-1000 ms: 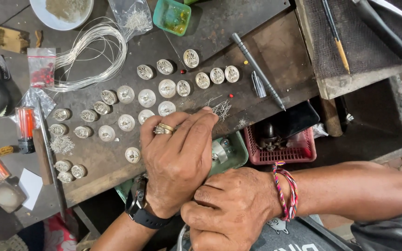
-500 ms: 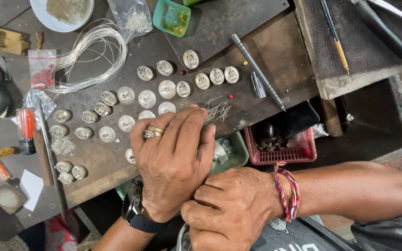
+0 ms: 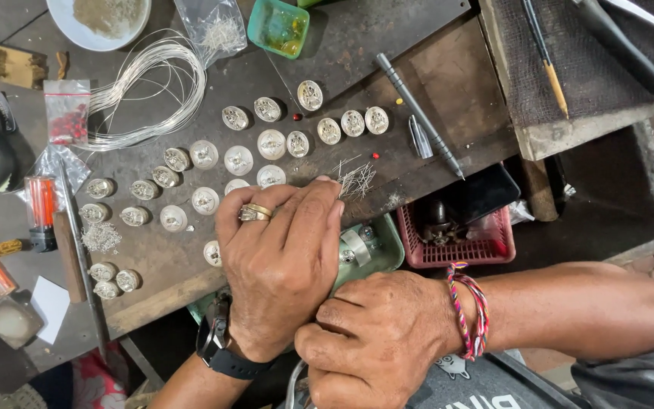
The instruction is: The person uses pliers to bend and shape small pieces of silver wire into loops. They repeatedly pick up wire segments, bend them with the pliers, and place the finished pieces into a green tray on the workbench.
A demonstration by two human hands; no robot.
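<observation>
My left hand (image 3: 281, 265) lies flat, fingers closed, grip hidden; right hand (image 3: 376, 341) is fisted; a nudge could scatter the wire bits (image 3: 356, 179)

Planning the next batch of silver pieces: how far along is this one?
Done, apparently: many round silver settings lie in rows on the bench. In hand: the left hand rests at the bench edge, the right hand against its wrist; whatever they work is hidden. Left: coiled wire and short wire bits lie unused.
</observation>
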